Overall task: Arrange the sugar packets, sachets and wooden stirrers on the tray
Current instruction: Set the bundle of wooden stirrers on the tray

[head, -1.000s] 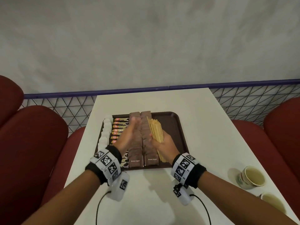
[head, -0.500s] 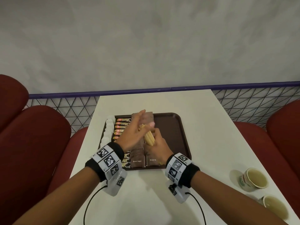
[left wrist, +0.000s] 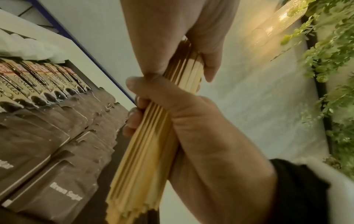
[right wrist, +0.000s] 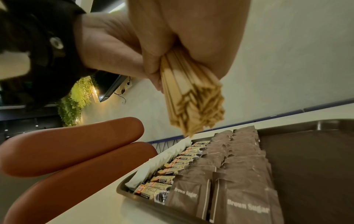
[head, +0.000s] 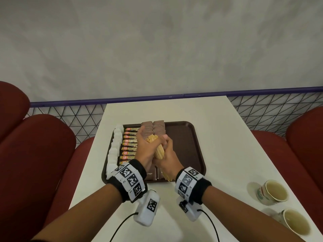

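Observation:
A dark brown tray lies on the white table. On it, from left to right, are a row of white packets, a row of granule sachets and two rows of brown sugar packets. A thick bundle of wooden stirrers is lifted above the brown packets and tilted. My left hand grips its far end and my right hand grips its middle. In the left wrist view the stirrers fan out below the right hand's fist. The right wrist view shows the stirrers' uneven ends.
The tray's right half is bare. Two paper cups of pale drink stand near the table's right front edge. Red padded seats flank the table on both sides. A mesh rail and a wall lie beyond.
One second ago the stirrers lay on the tray right of the brown packets. Both hands gathered them into a bundle and lifted it; the right side of the tray is now bare.

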Demonstrator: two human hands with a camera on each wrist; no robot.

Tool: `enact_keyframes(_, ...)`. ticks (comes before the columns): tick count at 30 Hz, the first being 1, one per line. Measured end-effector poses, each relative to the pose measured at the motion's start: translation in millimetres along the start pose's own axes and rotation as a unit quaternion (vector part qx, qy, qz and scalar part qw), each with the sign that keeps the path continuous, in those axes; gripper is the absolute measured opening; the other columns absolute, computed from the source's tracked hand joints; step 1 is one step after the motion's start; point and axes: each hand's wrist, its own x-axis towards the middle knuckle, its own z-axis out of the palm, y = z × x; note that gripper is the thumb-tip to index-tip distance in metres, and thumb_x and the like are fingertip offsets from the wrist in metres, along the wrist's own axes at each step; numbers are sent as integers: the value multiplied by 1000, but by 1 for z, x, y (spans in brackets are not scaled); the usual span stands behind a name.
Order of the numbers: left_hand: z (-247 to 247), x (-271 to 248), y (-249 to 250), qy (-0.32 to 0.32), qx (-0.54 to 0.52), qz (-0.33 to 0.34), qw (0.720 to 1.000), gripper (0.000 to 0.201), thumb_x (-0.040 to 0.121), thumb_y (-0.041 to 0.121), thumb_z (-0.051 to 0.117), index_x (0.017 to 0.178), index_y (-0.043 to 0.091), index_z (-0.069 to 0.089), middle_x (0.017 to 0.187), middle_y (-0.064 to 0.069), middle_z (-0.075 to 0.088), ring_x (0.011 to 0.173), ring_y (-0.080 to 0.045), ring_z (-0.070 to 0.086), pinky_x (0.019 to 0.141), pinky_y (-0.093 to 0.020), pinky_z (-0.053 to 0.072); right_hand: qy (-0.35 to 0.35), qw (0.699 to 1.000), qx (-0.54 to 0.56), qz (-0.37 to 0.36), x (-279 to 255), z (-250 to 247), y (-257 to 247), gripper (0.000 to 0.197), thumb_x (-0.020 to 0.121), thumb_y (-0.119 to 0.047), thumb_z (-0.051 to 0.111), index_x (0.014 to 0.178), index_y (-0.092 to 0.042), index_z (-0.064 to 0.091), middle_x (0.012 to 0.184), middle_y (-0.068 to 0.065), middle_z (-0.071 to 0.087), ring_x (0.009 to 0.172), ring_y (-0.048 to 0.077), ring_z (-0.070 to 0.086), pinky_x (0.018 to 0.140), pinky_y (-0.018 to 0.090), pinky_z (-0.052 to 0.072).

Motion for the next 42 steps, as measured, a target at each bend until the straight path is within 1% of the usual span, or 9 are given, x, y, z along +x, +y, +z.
enact_keyframes(3, 0, 1, -2, -26, 24, 8, 999, 49, 82, 6, 67, 125, 18, 47, 71, -7, 59, 69, -22, 60, 83, -41, 51, -7, 1000, -13, 4, 0, -1, 5, 86, 59, -20, 74, 108, -67, 21, 123, 6, 52, 115, 22, 55, 93, 38, 52)
enact_keyframes(7, -1, 1, -3, -12, 28, 16, 999, 27, 85, 8, 64, 102, 26, 54, 73, -7, 58, 53, -14, 58, 63, -30, 51, -74, 997, 7, 38, -7, -13, 6, 74, 74, -4, 72, 121, -37, 26, 115, -4, 53, 103, 9, 57, 73, 11, 50)
enact_keyframes(10, -4, 7, 0, 6, 13, 27, 1000, 25, 85, 8, 64, 96, 29, 55, 85, -13, 59, 57, -17, 57, 71, -42, 52, -123, 986, -59, 95, -15, -19, 20, 61, 74, -14, 75, 124, -19, 41, 111, 1, 56, 102, 18, 59, 82, 27, 52)
enact_keyframes(12, -6, 9, 1, 2, 19, 38, 999, 24, 85, 10, 65, 96, 30, 56, 88, -16, 59, 60, -20, 56, 78, -49, 50, -128, 981, -71, 126, -18, -22, 28, 40, 77, -12, 70, 111, -12, 52, 91, 5, 60, 75, 20, 62, 71, 37, 54)
enact_keyframes(17, -3, 6, -1, -10, -14, 29, 999, 25, 82, 10, 68, 101, 21, 56, 74, -8, 59, 61, -17, 58, 71, -39, 50, -122, 983, -40, 131, -23, -21, 30, 15, 81, 0, 55, 87, -10, 47, 54, 3, 47, 35, 14, 44, 42, 28, 39)
enact_keyframes(27, 0, 5, -27, -73, 27, -53, 996, 13, 83, 8, 67, 92, 10, 58, 81, -9, 63, 82, -25, 62, 78, -36, 54, -123, 971, 10, 204, -26, -26, 40, 15, 81, 3, 51, 87, -9, 43, 56, 8, 39, 34, 14, 38, 38, 24, 35)
enact_keyframes(32, 14, 9, -40, -99, 91, -127, 983, 62, 88, 16, 63, 140, 7, 31, 117, -14, 59, 107, -24, 60, 102, -49, 43, -98, 961, 69, 248, -23, -35, 44, 23, 81, 5, 49, 103, -1, 51, 56, 8, 37, 33, 11, 37, 36, 19, 33)
enact_keyframes(36, 30, 18, -55, -132, 114, -172, 970, 72, 88, 15, 63, 146, 8, 19, 124, -13, 51, 110, -24, 55, 100, -47, 45, -73, 956, 89, 270, -21, -47, 50, 14, 80, 6, 48, 82, -7, 48, 53, 4, 35, 34, 10, 34, 38, 18, 31)
enact_keyframes(42, 57, 40, -81, -116, 149, -199, 962, 49, 91, 5, 55, 134, -1, 31, 89, -8, 52, 77, -19, 56, 70, -31, 50, -62, 943, 95, 314, -12, -65, 64, 21, 81, 7, 53, 68, -8, 47, 55, 5, 39, 37, 14, 36, 38, 20, 36)
